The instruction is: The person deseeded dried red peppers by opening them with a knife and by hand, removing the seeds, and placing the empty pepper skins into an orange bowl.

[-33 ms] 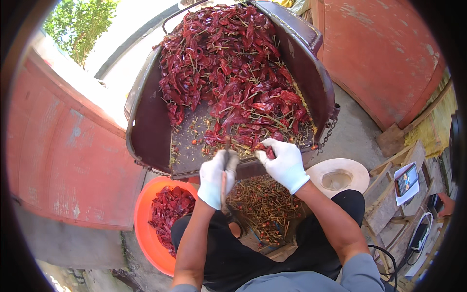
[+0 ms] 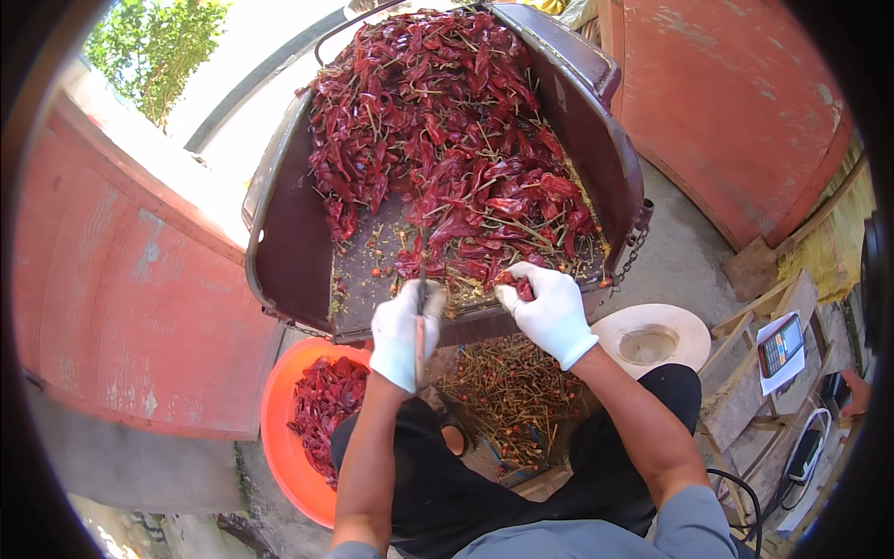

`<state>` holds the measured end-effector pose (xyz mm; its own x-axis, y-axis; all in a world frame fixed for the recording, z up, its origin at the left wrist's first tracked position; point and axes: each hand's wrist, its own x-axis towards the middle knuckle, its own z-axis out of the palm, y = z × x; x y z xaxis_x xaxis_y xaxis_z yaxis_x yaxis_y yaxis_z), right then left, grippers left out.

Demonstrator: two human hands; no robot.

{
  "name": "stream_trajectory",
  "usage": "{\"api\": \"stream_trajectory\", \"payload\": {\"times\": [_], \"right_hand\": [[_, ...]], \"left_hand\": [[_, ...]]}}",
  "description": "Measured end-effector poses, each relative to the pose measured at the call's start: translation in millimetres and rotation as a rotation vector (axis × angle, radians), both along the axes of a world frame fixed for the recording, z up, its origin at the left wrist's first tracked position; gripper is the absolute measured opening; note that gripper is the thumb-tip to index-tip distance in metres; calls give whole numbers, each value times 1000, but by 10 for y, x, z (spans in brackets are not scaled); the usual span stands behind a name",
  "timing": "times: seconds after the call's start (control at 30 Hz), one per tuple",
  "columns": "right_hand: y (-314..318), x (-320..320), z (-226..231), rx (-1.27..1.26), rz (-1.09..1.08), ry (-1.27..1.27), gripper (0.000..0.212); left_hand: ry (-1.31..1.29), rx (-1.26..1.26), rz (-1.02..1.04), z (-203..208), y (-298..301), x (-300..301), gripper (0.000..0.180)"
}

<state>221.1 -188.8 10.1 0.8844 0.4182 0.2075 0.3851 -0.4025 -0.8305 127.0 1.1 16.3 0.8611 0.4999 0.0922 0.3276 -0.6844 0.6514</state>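
My left hand (image 2: 400, 326), in a white glove, is closed round a long narrow tool (image 2: 422, 270). It has a dark upper part and a brownish lower end; motion blur hides its exact kind. To the right, my gloved right hand (image 2: 548, 307) pinches a dried red chili pepper (image 2: 523, 291) at the cart's front edge. Both hands are apart, just in front of a heap of dried red chilies (image 2: 438, 121) with stems, lying in a dark maroon cart bed (image 2: 363, 270).
An orange basin (image 2: 276, 419) with red chilies stands at lower left. Cut stems (image 2: 512, 391) lie heaped between my legs. On the right are a pale hat (image 2: 689, 335), a wooden frame (image 2: 726, 401) with a phone-like device (image 2: 780, 345), and another person's hand (image 2: 855, 391). A chain (image 2: 633, 252) hangs from the cart.
My left hand has shifted slightly left, and its tool now points farther up toward the heap. My right hand has barely moved and keeps the chili.
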Motion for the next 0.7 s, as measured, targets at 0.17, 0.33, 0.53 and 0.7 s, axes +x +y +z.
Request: {"api": "stream_trajectory", "payload": {"times": [0.17,0.33,0.53,0.7], "right_hand": [[-97,53,220,429,164,573,21],[-129,104,207,520,174,578,16],[-166,172,241,480,117,661,14],[-154,156,208,506,153,670,14]], "left_hand": [[286,619,199,118,714,159,49],[318,710,246,-89,1113,286,35],[-136,757,-196,-267,851,493,20],[76,932,-375,-302,640,651,22]]}}
